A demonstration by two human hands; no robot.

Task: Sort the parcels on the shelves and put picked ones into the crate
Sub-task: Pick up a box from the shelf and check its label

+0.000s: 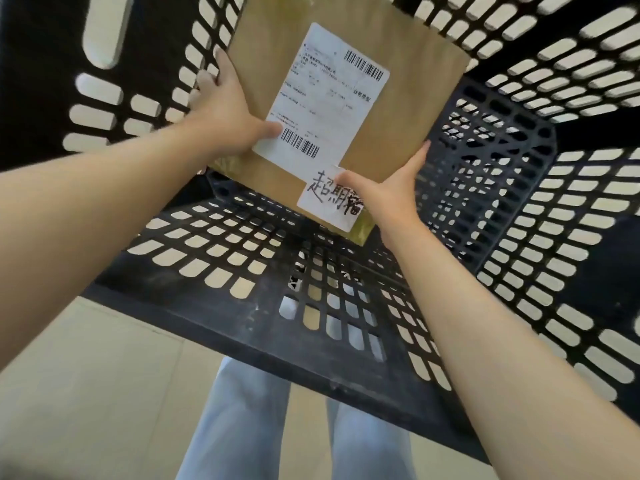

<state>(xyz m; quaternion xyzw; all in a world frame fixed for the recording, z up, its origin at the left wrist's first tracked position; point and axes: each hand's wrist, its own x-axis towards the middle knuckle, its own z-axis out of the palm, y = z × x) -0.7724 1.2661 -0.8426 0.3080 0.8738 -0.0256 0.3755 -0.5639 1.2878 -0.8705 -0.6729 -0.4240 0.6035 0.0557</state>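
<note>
- Left wall of the black slotted crate (114, 109): the far left corner of the brown cardboard parcel (408, 109) sits just beside the slots, and in a tight fit it could catch on them and tip.
- The left hand (228, 112) grips the parcel's left edge, fingers spread along the side and thumb pressed on the white shipping label (329, 95). Fingertips next to the wall risk being pinched between box and plastic as the parcel goes down.
- The parcel hangs tilted inside the crate, above the grid floor (329, 306), held by both hands and apparently not yet resting on it. Let go from here, it would likely drop and land on a corner.
- A smaller handwritten sticker (329, 199) lies at the near right corner, partly under the thumb; a sliding grip could peel or smudge it.
- The right hand (391, 195) clasps that near right corner, fingers stretched up the right edge. With only edges held, an uneven release might let the box swing toward the right wall.
</note>
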